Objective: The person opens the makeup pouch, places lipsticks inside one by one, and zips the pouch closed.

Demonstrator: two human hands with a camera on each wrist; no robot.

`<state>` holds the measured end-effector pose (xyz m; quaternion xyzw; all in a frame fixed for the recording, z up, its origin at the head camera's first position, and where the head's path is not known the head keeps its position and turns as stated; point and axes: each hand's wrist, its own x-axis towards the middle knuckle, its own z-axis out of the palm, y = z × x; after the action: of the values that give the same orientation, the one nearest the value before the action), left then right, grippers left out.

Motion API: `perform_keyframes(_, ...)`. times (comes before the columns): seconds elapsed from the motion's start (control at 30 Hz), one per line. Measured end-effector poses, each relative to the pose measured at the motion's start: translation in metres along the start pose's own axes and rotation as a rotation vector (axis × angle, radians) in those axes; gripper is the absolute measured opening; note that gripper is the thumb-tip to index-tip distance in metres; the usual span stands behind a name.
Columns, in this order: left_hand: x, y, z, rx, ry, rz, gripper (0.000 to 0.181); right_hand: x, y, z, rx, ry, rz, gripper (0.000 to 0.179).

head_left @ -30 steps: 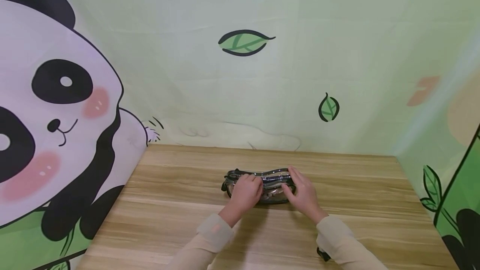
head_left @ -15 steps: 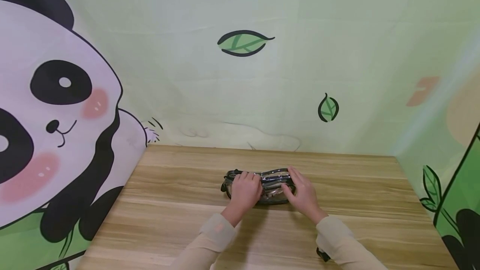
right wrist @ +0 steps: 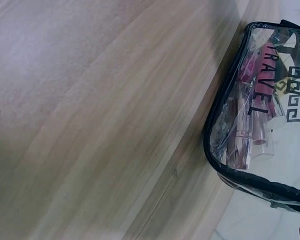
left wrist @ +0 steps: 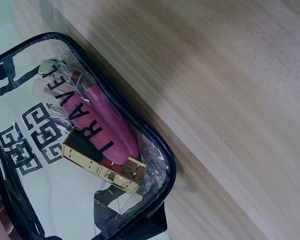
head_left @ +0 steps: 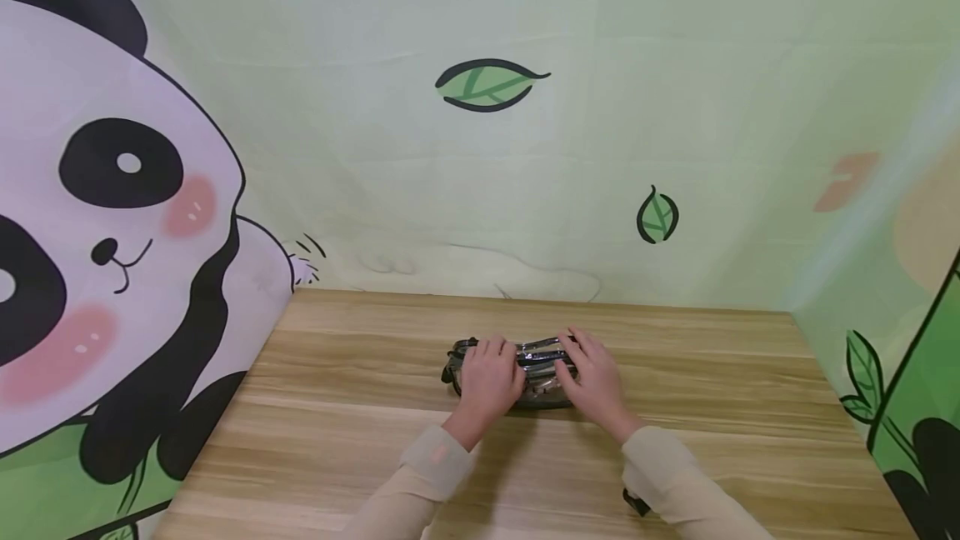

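A clear cosmetic bag with black piping lies across the table in the head view. My left hand grips its left part, fingers over the top edge and thumb on the near side. Around the right part, my right hand has its fingers on the top and its thumb in front. In the left wrist view, pink lip gloss tubes and a gold-and-black lipstick show inside, behind the word TRAVEL. The right wrist view shows the bag's other end, with clear-capped tubes inside.
The wooden table ends at the back against a green printed backdrop with a panda on the left. A small black object shows at the right sleeve.
My right hand has shifted slightly left along the bag's top, its fingers and thumb further in from the right end. The left hand stays nearly in place.
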<state>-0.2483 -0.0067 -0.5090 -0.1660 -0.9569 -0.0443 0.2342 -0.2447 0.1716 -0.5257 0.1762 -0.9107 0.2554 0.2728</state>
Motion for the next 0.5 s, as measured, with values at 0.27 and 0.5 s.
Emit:
perform_keyframes(0.27, 0.001, -0.006, -0.002, -0.059, -0.057, -0.101, 0.017, 0.000, -0.001, 0.003, -0.022, -0.010, 0.014, 0.044)
perform_keyframes(0.5, -0.001, -0.013, -0.002, -0.080, -0.071, -0.116, 0.016, -0.002, -0.001, 0.004, -0.014, 0.018, -0.001, 0.043)
